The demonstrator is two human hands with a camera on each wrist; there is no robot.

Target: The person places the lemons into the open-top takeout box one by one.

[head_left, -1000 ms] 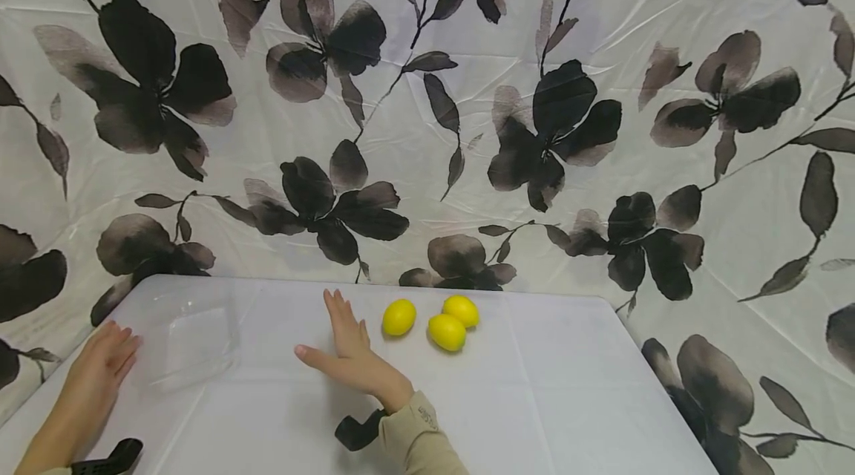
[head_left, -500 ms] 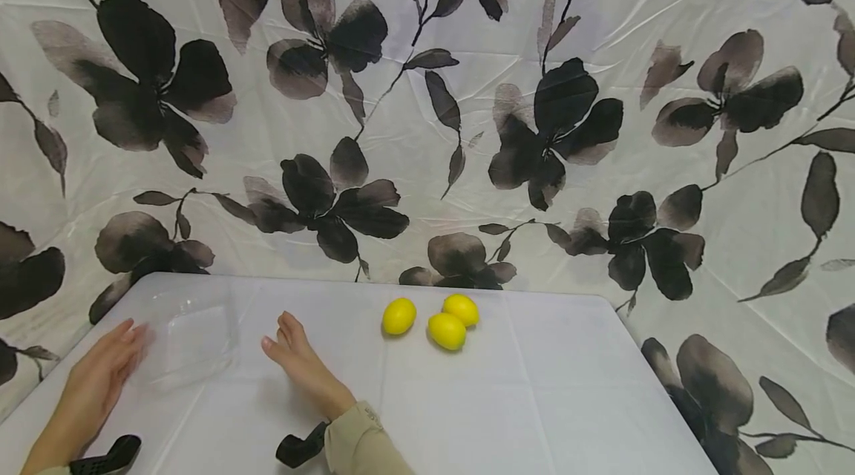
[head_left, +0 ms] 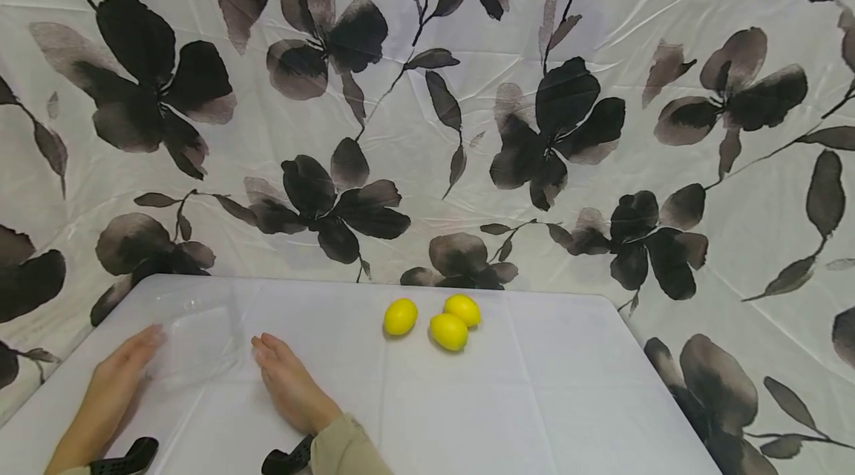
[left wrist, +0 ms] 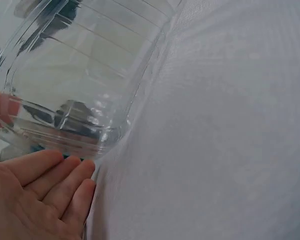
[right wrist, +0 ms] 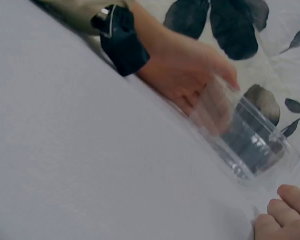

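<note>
A clear plastic container [head_left: 237, 338] stands on the left part of the white table. My left hand [head_left: 123, 367] is at its left side, fingers extended; in the left wrist view the fingertips lie right at the see-through wall [left wrist: 85, 137]. Off the container's right side is my right hand [head_left: 290, 382], fingers straight and palm facing it. The right wrist view shows the fingers of that hand [right wrist: 285, 215] apart from the container [right wrist: 255, 145], with a gap between. Neither hand grips anything.
Three yellow lemons sit near the table's back edge: one lemon [head_left: 400, 317] stands alone, and a front lemon [head_left: 449, 332] overlaps a rear lemon [head_left: 462, 309]. Behind the white table [head_left: 534, 401] hangs a floral cloth [head_left: 454, 133].
My right hand has moved left, away from the lemons to the container's right side, and its spread thumb has come in. My left hand has shifted slightly right, up to the container.
</note>
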